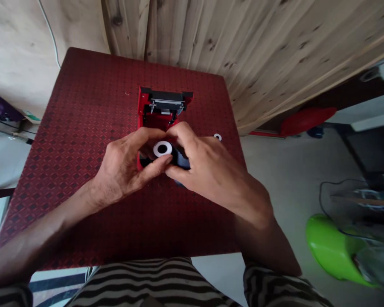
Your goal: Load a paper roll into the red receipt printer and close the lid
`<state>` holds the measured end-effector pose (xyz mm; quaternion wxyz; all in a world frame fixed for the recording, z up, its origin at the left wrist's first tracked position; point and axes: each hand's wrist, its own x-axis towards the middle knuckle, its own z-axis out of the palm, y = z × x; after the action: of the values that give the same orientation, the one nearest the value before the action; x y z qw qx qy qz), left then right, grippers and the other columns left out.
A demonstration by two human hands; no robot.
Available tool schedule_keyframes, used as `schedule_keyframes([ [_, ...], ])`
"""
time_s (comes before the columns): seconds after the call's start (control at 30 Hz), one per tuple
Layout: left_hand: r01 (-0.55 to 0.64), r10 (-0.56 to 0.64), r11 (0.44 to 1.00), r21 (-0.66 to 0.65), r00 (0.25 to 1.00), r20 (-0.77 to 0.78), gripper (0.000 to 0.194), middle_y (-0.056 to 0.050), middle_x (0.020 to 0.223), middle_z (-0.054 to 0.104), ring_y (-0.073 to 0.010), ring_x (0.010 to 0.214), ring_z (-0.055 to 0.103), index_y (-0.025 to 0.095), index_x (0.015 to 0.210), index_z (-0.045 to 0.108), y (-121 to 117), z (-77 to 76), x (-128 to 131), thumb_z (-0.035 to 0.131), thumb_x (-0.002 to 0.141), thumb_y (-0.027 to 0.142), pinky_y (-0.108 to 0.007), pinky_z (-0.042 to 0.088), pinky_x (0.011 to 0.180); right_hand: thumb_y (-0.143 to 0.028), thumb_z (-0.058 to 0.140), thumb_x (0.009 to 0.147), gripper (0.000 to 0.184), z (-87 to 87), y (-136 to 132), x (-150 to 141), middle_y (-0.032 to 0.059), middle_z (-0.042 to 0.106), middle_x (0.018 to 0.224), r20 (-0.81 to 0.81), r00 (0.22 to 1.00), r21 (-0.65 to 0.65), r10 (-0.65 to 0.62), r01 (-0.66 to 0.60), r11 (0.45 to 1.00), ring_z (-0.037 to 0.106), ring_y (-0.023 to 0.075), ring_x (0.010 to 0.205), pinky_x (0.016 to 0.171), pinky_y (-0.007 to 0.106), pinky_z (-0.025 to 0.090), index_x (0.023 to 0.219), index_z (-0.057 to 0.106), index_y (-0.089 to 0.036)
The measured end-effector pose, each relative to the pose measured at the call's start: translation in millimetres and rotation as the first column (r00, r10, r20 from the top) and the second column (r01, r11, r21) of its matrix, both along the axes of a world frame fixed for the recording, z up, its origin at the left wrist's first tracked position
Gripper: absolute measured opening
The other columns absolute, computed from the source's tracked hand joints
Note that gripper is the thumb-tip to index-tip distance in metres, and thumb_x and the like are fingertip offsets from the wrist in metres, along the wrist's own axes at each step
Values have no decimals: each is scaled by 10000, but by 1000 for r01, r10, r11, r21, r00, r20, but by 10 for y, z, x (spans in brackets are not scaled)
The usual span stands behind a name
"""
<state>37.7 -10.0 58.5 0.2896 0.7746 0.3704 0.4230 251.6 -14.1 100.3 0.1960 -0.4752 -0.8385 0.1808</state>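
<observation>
My left hand (120,164) curls its thumb and fingers around a white ring-shaped end piece (157,145) with a dark round centre. My right hand (208,164) closes from the other side, its thumb and fingertips on a dark bluish piece (181,159) right beside the white ring. Whether the two parts are joined cannot be seen. Just beneath and beyond my hands stands a red and black machine (141,104), resembling a small printer, with its lid raised. Metal bars and a roller (166,102) show inside the lid. My fingers hide much of its near part.
A small white ring (219,137) with a dark centre lies right of my right hand on the red patterned table (83,94). Wooden panelling (192,34) stands behind the table. On the floor at the right is a bright green plastic object (326,247).
</observation>
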Motion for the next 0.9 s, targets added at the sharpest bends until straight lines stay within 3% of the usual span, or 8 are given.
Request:
schedule_keyframes([
  [0.17, 22, 16, 983, -184, 979, 203, 207, -17, 1063, 814, -181, 917, 810, 251, 1215, 702, -123, -53, -106, 739, 1035, 346, -331, 692, 873, -239, 866, 888, 356, 179, -122, 125, 1, 832, 1135, -216, 976, 14, -2, 5, 1000, 805, 276, 1001, 870, 434, 633, 1190, 713, -351],
  [0.27, 50, 47, 961, -271, 941, 337, 227, -47, 1104, 816, -196, 972, 821, 244, 1230, 679, -177, -131, -134, 742, 1041, 351, -339, 706, 886, -437, 949, 837, 553, 108, -221, 183, 20, 812, 1251, -502, 864, -82, -35, -8, 997, 773, 308, 1118, 846, 467, 639, 1334, 706, -410],
  [0.33, 62, 52, 954, -294, 929, 365, 236, -63, 1098, 819, -201, 974, 824, 233, 1227, 675, -198, -185, -146, 750, 1037, 352, -338, 710, 879, -513, 980, 784, 713, -9, -266, 181, 51, 749, 1391, -568, 822, -84, -43, -6, 996, 715, 346, 1263, 899, 506, 644, 1424, 676, -426],
  [0.47, 121, -19, 951, -285, 942, 336, 219, -78, 1067, 815, -201, 929, 817, 213, 1218, 676, -251, -235, -140, 734, 1035, 319, -329, 706, 833, -358, 985, 801, 759, -228, -295, 66, 83, 711, 1403, -396, 918, 122, -30, 85, 989, 676, 354, 1310, 1078, 563, 611, 1480, 651, -408],
  [0.6, 103, -62, 976, -193, 977, 206, 247, -62, 1094, 807, -195, 960, 802, 225, 1234, 693, -326, -195, -103, 755, 1005, 294, -336, 694, 876, -176, 756, 989, 554, -268, -348, -6, 42, 783, 1178, -311, 950, 176, 18, 39, 984, 749, 287, 1070, 915, 503, 656, 1464, 665, -446],
  [0.73, 82, -61, 987, -139, 986, 153, 350, -54, 1123, 798, -205, 992, 796, 250, 1323, 663, -303, -155, -122, 784, 1004, 331, -362, 695, 903, -140, 696, 1000, 600, -258, -343, 73, 23, 808, 1166, -292, 956, 236, 35, 36, 971, 757, 299, 1025, 888, 526, 649, 1490, 666, -486],
  [0.8, 24, -7, 994, -109, 989, 151, 401, -55, 1135, 778, -211, 988, 779, 269, 1368, 647, -224, -189, -182, 790, 1007, 370, -379, 690, 888, -131, 698, 984, 607, -301, -232, 123, 14, 814, 1188, -277, 960, 264, 24, 52, 963, 755, 311, 1046, 914, 543, 639, 1470, 678, -495],
  [0.9, -211, 206, 974, 77, 976, 78, 384, -59, 1161, 741, -202, 958, 717, 275, 1369, 664, -73, -335, -307, 772, 1020, 395, -401, 650, 891, -108, 670, 973, 513, -432, 54, 148, 24, 820, 1190, -230, 973, 257, 9, 52, 965, 745, 309, 1070, 943, 535, 619, 1371, 733, -425],
])
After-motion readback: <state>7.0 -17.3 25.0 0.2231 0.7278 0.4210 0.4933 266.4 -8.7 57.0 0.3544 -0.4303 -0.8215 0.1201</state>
